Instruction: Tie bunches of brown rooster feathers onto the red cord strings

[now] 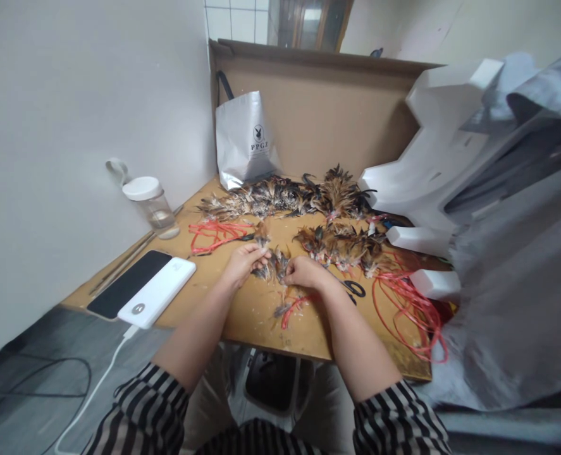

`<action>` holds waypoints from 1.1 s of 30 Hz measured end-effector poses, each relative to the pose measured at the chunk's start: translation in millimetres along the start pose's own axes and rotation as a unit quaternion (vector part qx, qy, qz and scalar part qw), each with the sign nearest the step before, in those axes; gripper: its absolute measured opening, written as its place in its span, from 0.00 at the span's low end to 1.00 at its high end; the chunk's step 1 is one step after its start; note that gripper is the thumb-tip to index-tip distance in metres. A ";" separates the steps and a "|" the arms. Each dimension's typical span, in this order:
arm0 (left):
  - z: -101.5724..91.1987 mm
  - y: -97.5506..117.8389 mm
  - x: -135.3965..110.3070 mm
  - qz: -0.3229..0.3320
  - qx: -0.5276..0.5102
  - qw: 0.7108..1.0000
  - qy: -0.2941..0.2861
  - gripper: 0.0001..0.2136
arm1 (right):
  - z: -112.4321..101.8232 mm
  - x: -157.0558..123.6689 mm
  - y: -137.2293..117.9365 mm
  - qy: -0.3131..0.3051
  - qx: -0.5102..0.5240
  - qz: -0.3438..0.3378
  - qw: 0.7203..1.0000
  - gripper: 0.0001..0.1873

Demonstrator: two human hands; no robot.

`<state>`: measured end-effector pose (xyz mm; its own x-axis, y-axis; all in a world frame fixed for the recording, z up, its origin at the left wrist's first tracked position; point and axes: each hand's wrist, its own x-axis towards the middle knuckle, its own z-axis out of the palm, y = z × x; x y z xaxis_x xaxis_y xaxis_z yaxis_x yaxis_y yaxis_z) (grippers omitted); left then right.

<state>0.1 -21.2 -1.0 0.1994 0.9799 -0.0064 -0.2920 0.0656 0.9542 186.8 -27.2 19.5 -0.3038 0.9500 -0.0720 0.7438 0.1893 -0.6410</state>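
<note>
Over the middle of the wooden table [256, 316], my left hand [246, 263] pinches a small brown feather [262, 236] that points up and away from me. My right hand [306, 273] is closed at the edge of a small heap of loose feathers [278, 262], its fingertips among them; whether it grips one is hidden. Close by on the right lies a row of brown feather bunches [341, 245]. Black-handled scissors [355, 289] rest partly behind my right forearm. A short piece of red strip [292, 309] lies in front of my hands.
Behind stretches a long pile of dark feathers [280, 197] before a silver bag [245, 139]. Red strips [216, 235] lie left, more red strips [408, 309] right. A lidded jar [154, 205], phone [133, 281] and cabled white power bank [159, 291] stand left. White foam [432, 151] borders the right.
</note>
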 end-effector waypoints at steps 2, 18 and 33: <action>-0.1 -0.4 0.0 -0.003 0.000 1.000 0.000 0.11 | 2.8 -1.1 -4.3 -0.002 -0.078 0.010 0.997 0.03; -21.2 8.5 -7.1 -0.126 0.028 0.981 -0.145 0.11 | 9.6 15.2 20.3 0.066 0.147 0.081 0.984 0.11; -21.0 1.9 12.3 0.005 -0.200 0.980 -0.015 0.05 | 20.8 16.5 9.4 0.200 0.084 -0.030 0.976 0.10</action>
<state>-17.7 -5.0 -5.6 0.2210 0.9751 0.0169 -0.6356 0.1309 0.7609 176.4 -14.9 -3.6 -0.0626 0.9655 0.2526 0.6139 0.2368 -0.7530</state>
